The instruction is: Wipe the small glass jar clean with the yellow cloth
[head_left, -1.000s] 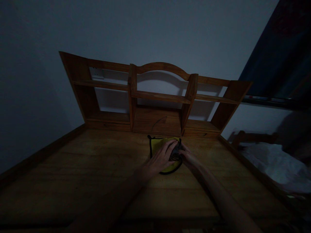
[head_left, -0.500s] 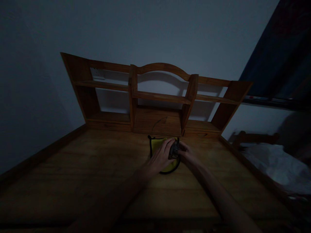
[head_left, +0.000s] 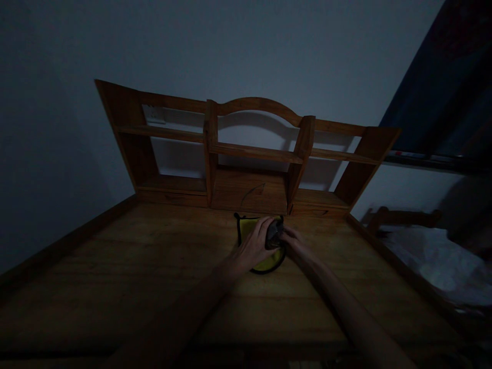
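Observation:
A yellow cloth with a black edge [head_left: 246,226] lies on the wooden desk [head_left: 154,266] just in front of the shelf unit. My left hand [head_left: 254,247] rests on the cloth with its fingers curled round a small dark object [head_left: 273,233]. My right hand [head_left: 292,242] meets it from the right, its fingers closed on the same dark object. The light is dim, so what the dark object is cannot be made out.
A wooden shelf unit [head_left: 253,154] with open compartments stands at the back of the desk against a pale wall. White bedding [head_left: 434,261] and a wooden frame piece [head_left: 400,218] lie to the right of the desk. A raised rim runs along the desk's left side.
Both hands have shifted slightly away from me toward the shelf unit, and the left fingers have curled more tightly round the dark object. The cloth has bunched a little.

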A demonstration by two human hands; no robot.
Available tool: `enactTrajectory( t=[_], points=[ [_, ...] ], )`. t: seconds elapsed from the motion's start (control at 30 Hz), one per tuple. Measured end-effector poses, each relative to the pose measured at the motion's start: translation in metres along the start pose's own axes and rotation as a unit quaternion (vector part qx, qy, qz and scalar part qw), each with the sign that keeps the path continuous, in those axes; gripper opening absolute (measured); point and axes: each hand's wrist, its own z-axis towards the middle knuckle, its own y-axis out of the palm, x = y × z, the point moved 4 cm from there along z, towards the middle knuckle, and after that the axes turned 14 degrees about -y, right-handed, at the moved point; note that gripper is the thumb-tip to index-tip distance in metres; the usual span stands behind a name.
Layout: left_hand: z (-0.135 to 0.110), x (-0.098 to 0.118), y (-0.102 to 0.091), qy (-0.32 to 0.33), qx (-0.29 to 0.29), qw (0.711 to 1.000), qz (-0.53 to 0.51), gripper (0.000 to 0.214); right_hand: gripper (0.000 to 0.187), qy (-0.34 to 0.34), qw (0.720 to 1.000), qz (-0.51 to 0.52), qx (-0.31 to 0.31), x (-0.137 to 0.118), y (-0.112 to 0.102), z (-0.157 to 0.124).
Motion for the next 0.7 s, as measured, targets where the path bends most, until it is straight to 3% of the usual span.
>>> enactTrajectory(
  t=[0.43, 0.7],
  points=[
    [-0.0009, -0.0003, 0.0039, 0.012, -0.021, 1.0, -0.002, 0.082, 0.028, -0.062, 0.987, -0.151, -0.001, -0.0054, -0.0049, 0.0002],
    [-0.0012, -0.0001, 0.0048, 0.016, -0.025, 1.0, 0.005, 0.083, 0.026, -0.069, 0.985, -0.155, -0.012, -0.0054, -0.0063, 0.0011]
  ],
)
